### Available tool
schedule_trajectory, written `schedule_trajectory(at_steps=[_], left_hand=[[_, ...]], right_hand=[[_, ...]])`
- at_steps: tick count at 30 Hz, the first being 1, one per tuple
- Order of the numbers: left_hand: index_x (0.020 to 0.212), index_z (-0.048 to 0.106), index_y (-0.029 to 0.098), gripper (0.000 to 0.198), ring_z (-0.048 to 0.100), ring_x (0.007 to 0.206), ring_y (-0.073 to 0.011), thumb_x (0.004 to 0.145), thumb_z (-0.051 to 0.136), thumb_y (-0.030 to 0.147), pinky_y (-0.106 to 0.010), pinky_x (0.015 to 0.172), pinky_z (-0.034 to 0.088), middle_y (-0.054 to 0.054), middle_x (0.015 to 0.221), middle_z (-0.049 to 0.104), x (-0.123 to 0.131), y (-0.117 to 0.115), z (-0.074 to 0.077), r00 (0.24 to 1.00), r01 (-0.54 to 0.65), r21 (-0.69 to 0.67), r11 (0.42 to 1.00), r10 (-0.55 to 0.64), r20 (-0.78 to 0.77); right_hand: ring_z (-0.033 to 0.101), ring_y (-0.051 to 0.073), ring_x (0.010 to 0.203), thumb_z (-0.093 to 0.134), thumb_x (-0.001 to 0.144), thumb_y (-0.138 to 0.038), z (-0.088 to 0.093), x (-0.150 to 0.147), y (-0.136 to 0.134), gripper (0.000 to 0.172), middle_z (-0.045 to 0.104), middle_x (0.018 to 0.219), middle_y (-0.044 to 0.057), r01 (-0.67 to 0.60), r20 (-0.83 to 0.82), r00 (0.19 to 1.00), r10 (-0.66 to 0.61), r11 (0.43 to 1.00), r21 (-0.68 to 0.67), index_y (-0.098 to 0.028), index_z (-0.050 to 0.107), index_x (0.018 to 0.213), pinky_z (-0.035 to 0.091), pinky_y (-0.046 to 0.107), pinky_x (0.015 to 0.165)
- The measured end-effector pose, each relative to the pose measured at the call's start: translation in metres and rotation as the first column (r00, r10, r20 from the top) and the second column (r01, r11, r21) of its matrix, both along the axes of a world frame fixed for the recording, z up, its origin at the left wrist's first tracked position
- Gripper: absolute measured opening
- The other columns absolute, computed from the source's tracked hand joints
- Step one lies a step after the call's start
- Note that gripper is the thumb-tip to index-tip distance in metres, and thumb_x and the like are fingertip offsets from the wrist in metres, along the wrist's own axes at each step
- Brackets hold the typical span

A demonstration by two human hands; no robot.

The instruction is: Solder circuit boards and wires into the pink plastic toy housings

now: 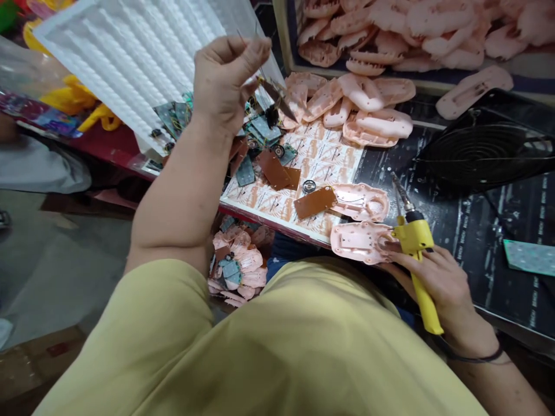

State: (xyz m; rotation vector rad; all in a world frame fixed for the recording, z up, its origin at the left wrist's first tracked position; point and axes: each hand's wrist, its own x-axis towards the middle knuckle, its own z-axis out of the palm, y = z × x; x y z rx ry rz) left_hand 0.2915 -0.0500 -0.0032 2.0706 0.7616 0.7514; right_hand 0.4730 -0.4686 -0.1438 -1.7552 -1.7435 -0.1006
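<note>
My left hand [232, 81] is raised over the bench, thumb and fingertips pinched on thin wires. Just below those fingers a brown circuit board [277, 99] is seen nearly edge-on, with wires about it. My right hand [437, 277] grips a yellow soldering gun [415, 237], its metal tip pointing away from me. Fingers of that hand also touch a pink plastic shell half [358, 241] at the bench edge. Beyond it lies another pink shell half [364, 199], overlapped by a flat brown board [315, 202]. A small round speaker [309, 186] sits beside that board.
Several wired circuit boards [264, 130] are heaped below my left hand. Pink shells [368, 98] are piled behind, before a full box [286, 34]. A black fan [489, 144] stands at right, near a green board [531, 257]. White ridged foam [143, 52] leans at left.
</note>
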Motion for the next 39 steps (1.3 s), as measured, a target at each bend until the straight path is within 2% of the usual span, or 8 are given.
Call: schedule_trajectory(at_steps=[3,6,11,16,19,25,33,39], left_hand=[[0.107,0.059,0.031,0.057,0.052,0.126,-0.0176,0.076,0.066,0.079,-0.038,0.094,0.054,0.014,0.13,0.067,0.003,-0.018,-0.003,0.991,0.112,-0.221,0.969,-0.093,0.094],[0.105,0.058,0.026,0.043,0.061,0.122,-0.0225,0.088,0.061,0.066,-0.037,0.081,0.058,0.002,0.133,0.068,0.01,-0.048,-0.011,0.992,0.126,-0.311,0.942,-0.116,0.052],[0.119,0.06,0.023,0.043,0.069,0.116,-0.0213,0.106,0.028,0.049,-0.037,0.077,0.058,-0.005,0.124,0.071,0.024,-0.103,-0.033,0.958,0.223,0.062,0.973,-0.207,-0.199],[0.112,0.062,0.02,0.036,0.072,0.107,-0.0171,0.107,0.036,0.045,-0.03,0.075,0.058,-0.006,0.111,0.076,0.025,-0.136,-0.042,0.938,0.3,0.047,0.953,-0.286,-0.195],[0.106,0.062,0.018,0.039,0.072,0.106,-0.0167,0.105,0.039,0.05,-0.03,0.076,0.058,-0.008,0.112,0.076,0.019,-0.14,-0.045,0.94,0.303,0.003,0.953,-0.299,-0.162],[0.103,0.064,0.017,0.047,0.072,0.104,-0.0187,0.099,0.047,0.06,-0.035,0.087,0.058,-0.007,0.109,0.075,0.008,-0.125,-0.061,0.943,0.332,-0.204,0.921,-0.319,0.092],[0.136,0.057,0.02,0.078,0.063,0.122,-0.0254,0.074,0.079,0.062,-0.034,0.1,0.053,-0.013,0.128,0.067,0.008,-0.109,-0.07,0.73,0.676,-0.422,0.604,-0.627,0.271],[0.134,0.058,0.02,0.073,0.066,0.114,-0.0235,0.075,0.079,0.056,-0.034,0.099,0.052,-0.011,0.122,0.068,0.013,-0.112,-0.069,0.673,0.728,-0.374,0.575,-0.705,0.226]], right_hand=[[0.072,0.018,0.081,0.081,0.079,-0.021,0.006,-0.003,0.005,0.042,0.075,0.102,-0.001,-0.007,0.12,0.993,0.002,0.999,0.041,-0.03,0.066,0.118,0.059,0.033,0.08],[0.073,0.021,0.089,0.082,0.078,-0.02,0.022,-0.011,0.017,0.051,0.075,0.105,0.002,-0.032,0.094,0.995,0.023,0.995,0.097,-0.029,0.062,0.124,0.06,0.032,0.075],[0.072,0.023,0.1,0.083,0.078,-0.027,0.048,-0.025,0.054,0.053,0.071,0.117,0.008,0.019,-0.1,0.995,0.004,0.974,0.226,-0.025,0.057,0.124,0.061,0.033,0.084],[0.071,0.02,0.089,0.074,0.086,-0.046,0.054,-0.033,0.097,0.046,0.071,0.11,0.007,0.035,-0.142,0.99,-0.014,0.989,0.141,-0.025,0.052,0.12,0.059,0.029,0.074],[0.071,0.016,0.079,0.074,0.087,-0.043,0.052,-0.037,0.108,0.044,0.071,0.11,0.004,0.036,-0.216,0.976,-0.019,0.996,0.078,-0.026,0.05,0.12,0.057,0.025,0.066],[0.07,0.025,0.105,0.078,0.082,-0.034,0.059,-0.034,0.112,0.044,0.07,0.115,0.007,0.036,-0.101,0.995,-0.02,0.987,0.158,-0.025,0.052,0.116,0.059,0.039,0.089],[0.07,0.027,0.105,0.085,0.075,-0.029,0.079,-0.024,0.11,0.059,0.07,0.118,0.009,0.022,-0.086,0.996,0.001,0.963,0.27,-0.027,0.05,0.122,0.06,0.044,0.089],[0.072,0.025,0.103,0.087,0.073,-0.033,0.085,-0.019,0.113,0.058,0.07,0.117,0.005,0.128,-0.102,0.99,-0.1,0.939,0.319,-0.027,0.053,0.12,0.062,0.038,0.082]])
